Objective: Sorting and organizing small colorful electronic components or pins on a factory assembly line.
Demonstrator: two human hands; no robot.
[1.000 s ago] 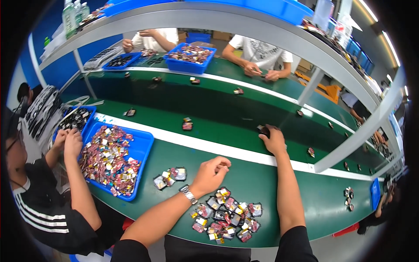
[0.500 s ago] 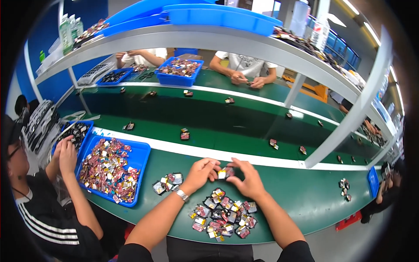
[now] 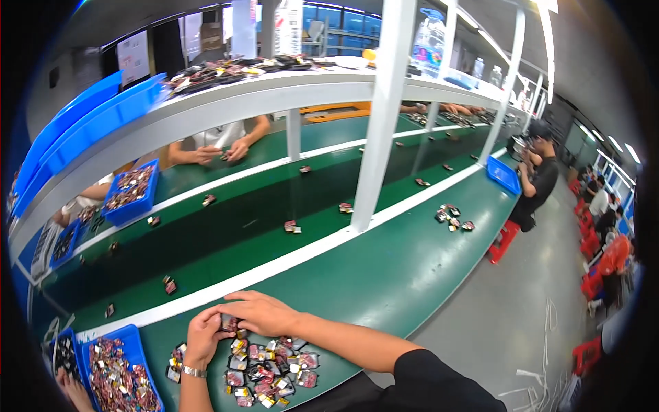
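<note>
My left hand (image 3: pixel 204 335), with a metal-banded watch at the wrist, grips a small electronic module (image 3: pixel 229 323) with a reddish circuit board and dark casing. My right hand (image 3: pixel 264 314) reaches across from the right, its fingers closed over the top of the same module; part of the module is hidden by the fingers. Just below both hands a pile of similar modules (image 3: pixel 264 371), with black frames, red boards and yellow-taped parts, lies on the green table (image 3: pixel 343 288). A smaller cluster of modules (image 3: pixel 176 364) sits left of my left wrist.
At lower left stands a blue tray (image 3: pixel 140 347) full of red boards, beside a co-worker's hand (image 3: pixel 72 390). Beyond a white rail (image 3: pixel 288 259), scattered modules lie on a green conveyor (image 3: pixel 254 237). A white post (image 3: pixel 384 117) carries the shelf. Farther right are loose modules (image 3: pixel 453 218) and a blue bin (image 3: pixel 503 175).
The view has swung to the right, so the table and trays appear farther left. My hands have come closer together around the module, the right hand now over it.
</note>
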